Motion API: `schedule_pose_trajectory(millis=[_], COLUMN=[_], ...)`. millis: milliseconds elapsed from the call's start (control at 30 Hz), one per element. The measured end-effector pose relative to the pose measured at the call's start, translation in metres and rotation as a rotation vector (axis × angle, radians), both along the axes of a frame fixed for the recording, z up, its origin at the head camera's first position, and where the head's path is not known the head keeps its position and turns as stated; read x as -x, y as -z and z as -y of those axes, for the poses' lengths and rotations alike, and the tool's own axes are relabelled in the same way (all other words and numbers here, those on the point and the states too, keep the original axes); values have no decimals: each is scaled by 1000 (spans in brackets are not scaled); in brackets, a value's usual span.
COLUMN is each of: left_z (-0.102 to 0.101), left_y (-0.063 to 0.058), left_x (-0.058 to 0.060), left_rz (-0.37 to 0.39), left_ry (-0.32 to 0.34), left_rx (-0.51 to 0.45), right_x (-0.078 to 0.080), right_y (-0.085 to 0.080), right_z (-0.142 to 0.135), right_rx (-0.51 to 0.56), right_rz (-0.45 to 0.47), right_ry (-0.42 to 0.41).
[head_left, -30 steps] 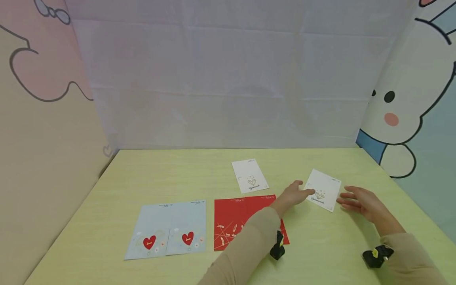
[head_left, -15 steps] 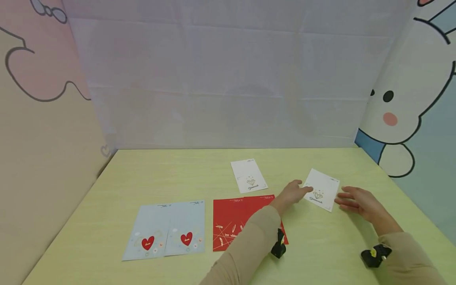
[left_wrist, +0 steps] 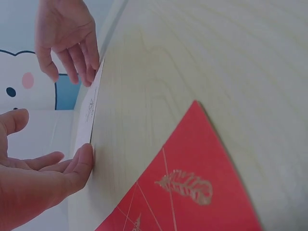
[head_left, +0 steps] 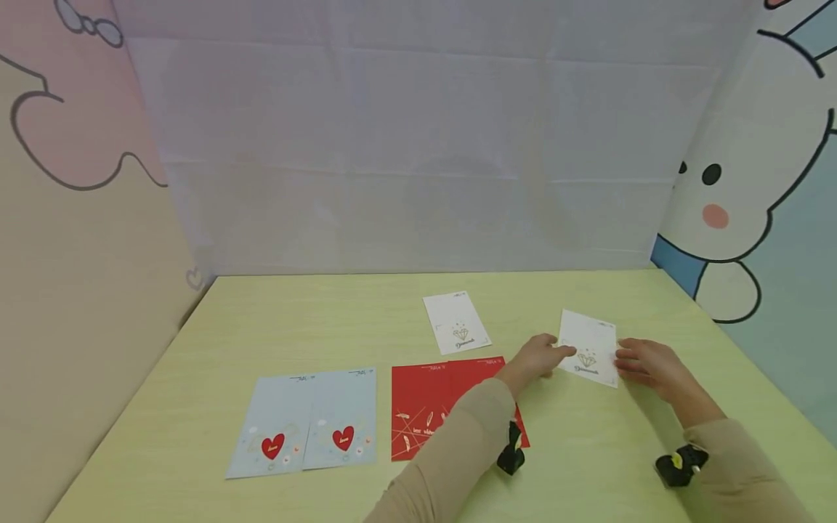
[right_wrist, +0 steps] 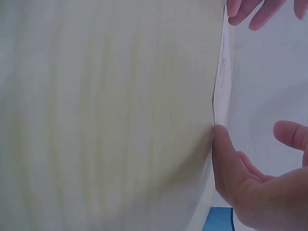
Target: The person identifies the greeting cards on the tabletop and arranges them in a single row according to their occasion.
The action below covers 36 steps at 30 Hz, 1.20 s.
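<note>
A white card [head_left: 591, 341] printed with a diamond lies on the table [head_left: 314, 319] between my two hands. Fingertips of my left hand [head_left: 538, 357] are at its left edge, the thumb or a finger overlapping the card in the head view. From the other side, the right hand [head_left: 654, 367] touches the card's right edge with its fingertips. Both hands have their fingers loosely extended, and the right wrist view shows the right hand's [right_wrist: 255, 187] thumb held well away from the card. A second white diamond card [head_left: 458, 323] lies farther back, left of the hands.
Two red cards [head_left: 418, 385] overlap on the table under the left forearm, which hides part of them. To their left are two overlapping pale blue cards [head_left: 340, 407] with red hearts. A white cloth [head_left: 418, 145] hangs behind the table's back edge.
The right hand has moved slightly left to the white card's edge. That card has turned a little and sits straighter. The left hand stays nearly still.
</note>
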<state>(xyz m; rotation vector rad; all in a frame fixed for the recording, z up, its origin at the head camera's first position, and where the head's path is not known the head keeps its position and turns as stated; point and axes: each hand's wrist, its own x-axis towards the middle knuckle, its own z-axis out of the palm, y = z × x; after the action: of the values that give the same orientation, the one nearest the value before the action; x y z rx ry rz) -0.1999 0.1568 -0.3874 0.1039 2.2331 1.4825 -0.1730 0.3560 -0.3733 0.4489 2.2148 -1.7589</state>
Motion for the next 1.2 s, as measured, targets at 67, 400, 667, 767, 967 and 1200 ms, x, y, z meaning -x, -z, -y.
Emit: schedule_pose_trajectory(millis=[67,400,667,767,967,1200], left_z=[-1,5,6,6,6,6], left_y=[1,1,1,3,4,6], left_x=[0,0,0,0,-2,-4], left_rz=[-13,37,55,52,43,39], left_ry=[5,-63,-83,-80,-74,-88], left_rx=[7,-119,-153,-128,-96,-159], right_x=[-2,-6,-4,-4,-3,-4], right_y=[-1,4,4,3,7,10], right_z=[-2,-2,-3,1,7,7], right_rx=[-7,171,190,57,-85,-70], right_rz=[12,18,18,-15,-73,-115], right_ry=[13,51,30,-44,-93,-120])
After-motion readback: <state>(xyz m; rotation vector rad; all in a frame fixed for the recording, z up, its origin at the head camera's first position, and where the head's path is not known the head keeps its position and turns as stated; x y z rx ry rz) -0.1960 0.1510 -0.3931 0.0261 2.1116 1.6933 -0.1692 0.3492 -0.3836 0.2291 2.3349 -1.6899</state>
